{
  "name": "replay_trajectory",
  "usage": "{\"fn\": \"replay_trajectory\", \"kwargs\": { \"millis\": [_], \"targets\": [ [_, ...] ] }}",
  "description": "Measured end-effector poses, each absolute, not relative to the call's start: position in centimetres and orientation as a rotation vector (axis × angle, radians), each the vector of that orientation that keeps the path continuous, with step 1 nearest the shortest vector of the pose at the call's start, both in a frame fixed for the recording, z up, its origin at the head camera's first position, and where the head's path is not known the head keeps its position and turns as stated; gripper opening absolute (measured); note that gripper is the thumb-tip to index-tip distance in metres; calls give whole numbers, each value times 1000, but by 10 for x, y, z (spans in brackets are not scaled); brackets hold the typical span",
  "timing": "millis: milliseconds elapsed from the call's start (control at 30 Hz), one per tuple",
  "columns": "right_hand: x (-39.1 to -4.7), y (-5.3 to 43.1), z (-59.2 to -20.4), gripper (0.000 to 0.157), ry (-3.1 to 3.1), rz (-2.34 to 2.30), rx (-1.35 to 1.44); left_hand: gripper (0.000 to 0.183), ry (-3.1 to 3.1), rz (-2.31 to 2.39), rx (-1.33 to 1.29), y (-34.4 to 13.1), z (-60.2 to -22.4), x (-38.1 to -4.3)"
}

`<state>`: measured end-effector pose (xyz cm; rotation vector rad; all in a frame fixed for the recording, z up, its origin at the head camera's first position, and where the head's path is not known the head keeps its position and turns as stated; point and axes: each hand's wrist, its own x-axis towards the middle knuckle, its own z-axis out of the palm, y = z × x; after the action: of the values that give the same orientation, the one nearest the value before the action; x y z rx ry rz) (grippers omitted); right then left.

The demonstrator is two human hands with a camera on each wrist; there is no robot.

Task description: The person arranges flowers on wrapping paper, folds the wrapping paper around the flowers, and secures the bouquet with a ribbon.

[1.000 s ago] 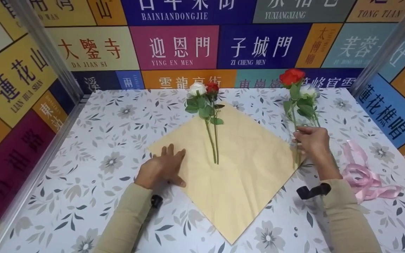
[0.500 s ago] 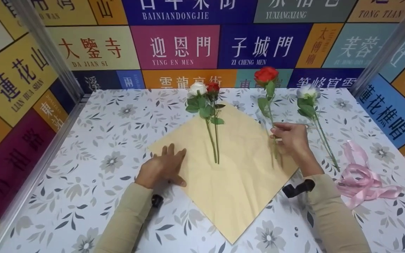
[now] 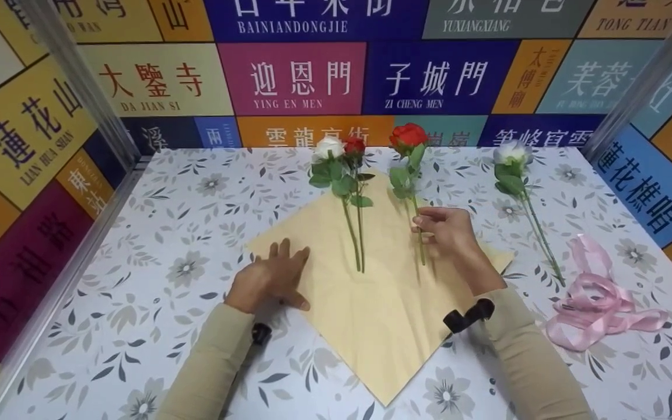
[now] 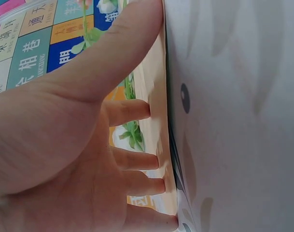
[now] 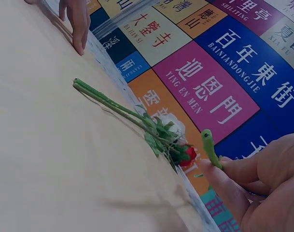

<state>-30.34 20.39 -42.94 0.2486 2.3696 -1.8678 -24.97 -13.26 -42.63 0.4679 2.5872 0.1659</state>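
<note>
Head camera showed a sheet of tan paper [image 3: 382, 338] on the flowery table [image 3: 108, 291], one corner pointing at the person. Tan sleeves came in, one by each near edge of the paper. The left hand [image 3: 269, 277] lay open at the paper's left corner, fingers spread and almost straight. Left wrist camera showed its fingertips touching the paper. To the right of the paper, apart from it, sat a loopy pink ribbon [image 3: 616, 297]. The right hand [image 3: 450, 230] was over the right half of the paper, pinching the stem of a bright red rose [image 3: 413, 157]. That stem was held up off the paper, and the bloom poked past the far right edge. To the left of it, a white rose [image 3: 329, 166] and a dark red rose [image 3: 354, 147] lay side by side, stems on the paper, blooms past its far left edge. Another white rose [image 3: 510, 175] lay to the right of the paper, not touching it. Behind the paper stood a wall [image 3: 298, 79] of bright blocks with big writing.
</note>
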Motion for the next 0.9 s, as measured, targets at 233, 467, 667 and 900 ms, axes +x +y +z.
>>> {"fn": "replay_trajectory", "kwargs": {
  "millis": [233,467,667,900],
  "targets": [
    [-308,185,-430,42,2318,-1882,262,115,2590,212,462,-132,-425,-249],
    [-314,165,-433,45,2214,-1947,282,112,2602,123,477,-131,-425,-248],
    [-318,151,-436,43,2235,-1906,277,112,2601,109,470,-129,-425,-248],
    [-322,135,-444,41,2254,-1863,277,114,2598,142,460,-130,-426,-249]
  ]
}}
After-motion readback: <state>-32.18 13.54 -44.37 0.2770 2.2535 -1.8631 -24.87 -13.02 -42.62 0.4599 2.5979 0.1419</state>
